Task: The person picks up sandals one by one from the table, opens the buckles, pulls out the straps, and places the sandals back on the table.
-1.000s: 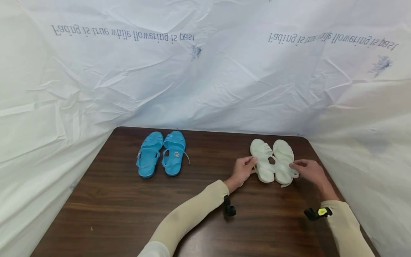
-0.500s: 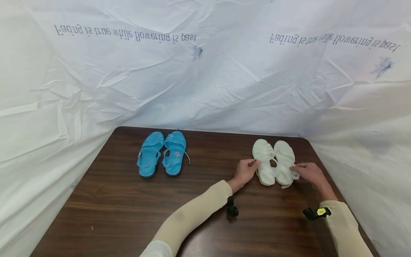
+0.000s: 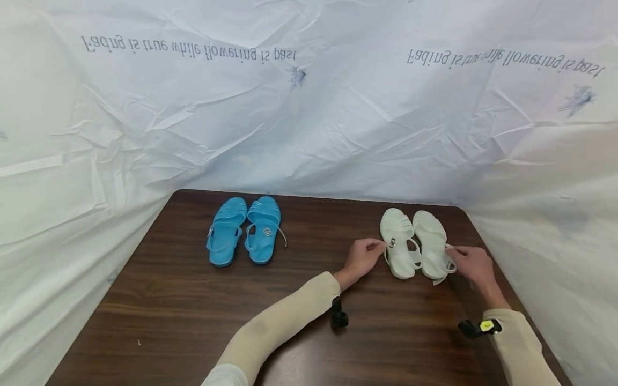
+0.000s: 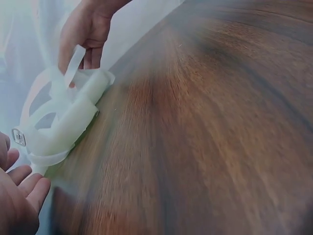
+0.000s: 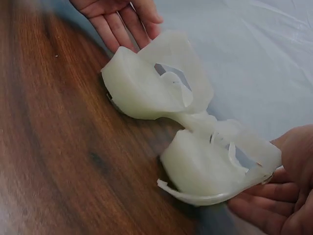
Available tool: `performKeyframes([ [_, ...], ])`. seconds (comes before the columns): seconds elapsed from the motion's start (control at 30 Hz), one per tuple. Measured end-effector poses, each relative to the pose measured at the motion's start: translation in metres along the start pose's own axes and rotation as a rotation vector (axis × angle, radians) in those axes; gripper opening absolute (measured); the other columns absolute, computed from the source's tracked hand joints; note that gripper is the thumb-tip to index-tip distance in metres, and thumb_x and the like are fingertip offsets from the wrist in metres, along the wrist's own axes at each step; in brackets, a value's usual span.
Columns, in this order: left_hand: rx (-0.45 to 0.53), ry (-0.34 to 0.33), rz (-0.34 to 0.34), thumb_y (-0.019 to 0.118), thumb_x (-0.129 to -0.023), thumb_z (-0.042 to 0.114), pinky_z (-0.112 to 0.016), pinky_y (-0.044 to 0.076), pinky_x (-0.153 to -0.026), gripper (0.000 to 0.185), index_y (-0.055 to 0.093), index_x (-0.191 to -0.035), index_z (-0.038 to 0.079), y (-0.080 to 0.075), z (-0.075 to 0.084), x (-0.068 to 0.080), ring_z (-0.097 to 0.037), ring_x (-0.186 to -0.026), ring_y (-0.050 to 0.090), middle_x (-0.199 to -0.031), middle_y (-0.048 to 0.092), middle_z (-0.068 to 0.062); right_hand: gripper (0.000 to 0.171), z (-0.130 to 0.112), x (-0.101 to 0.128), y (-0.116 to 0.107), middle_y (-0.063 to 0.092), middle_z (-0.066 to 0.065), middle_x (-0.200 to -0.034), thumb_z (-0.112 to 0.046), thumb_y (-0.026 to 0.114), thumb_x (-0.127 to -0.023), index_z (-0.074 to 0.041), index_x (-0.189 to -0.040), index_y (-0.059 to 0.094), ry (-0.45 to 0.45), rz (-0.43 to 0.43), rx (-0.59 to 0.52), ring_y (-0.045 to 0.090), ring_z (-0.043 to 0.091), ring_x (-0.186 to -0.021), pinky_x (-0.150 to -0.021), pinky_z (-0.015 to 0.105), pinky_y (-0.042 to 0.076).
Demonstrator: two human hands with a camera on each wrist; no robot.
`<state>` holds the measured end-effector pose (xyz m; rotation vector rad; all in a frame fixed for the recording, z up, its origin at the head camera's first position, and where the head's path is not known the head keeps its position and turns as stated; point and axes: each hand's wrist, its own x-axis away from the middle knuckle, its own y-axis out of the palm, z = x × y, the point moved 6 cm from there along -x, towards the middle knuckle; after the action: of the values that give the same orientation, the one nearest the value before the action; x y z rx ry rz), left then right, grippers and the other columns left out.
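Sandals (image 3: 399,260) between hands (image 3: 363,260) (image 3: 475,267), inverted sheet (image 3: 309,134) lettering, “Fading is true…”

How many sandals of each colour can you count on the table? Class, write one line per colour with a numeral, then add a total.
Blue sandals: 2
White sandals: 2
Total: 4
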<state>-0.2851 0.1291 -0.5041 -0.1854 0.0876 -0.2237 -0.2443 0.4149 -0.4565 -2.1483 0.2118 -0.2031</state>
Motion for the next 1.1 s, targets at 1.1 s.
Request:
performKeyframes([
  [1.1,0.130,0.298,-0.115,0.064,-0.103,0.033,-0.024,0.057,-0.082,0.032,0.071,-0.128,0.015,-0.034,0.069,0.017,-0.003,-0.098,0.068,-0.116,0.073,0.002,0.039,-0.118,0.044,-0.035,0.072,0.014,-0.071,-0.032,0.060,-0.104,0.000,-0.122,0.073,-0.295,0.274,-0.104,0.059,0.005,-0.051,-0.046,0.024,0.043],
])
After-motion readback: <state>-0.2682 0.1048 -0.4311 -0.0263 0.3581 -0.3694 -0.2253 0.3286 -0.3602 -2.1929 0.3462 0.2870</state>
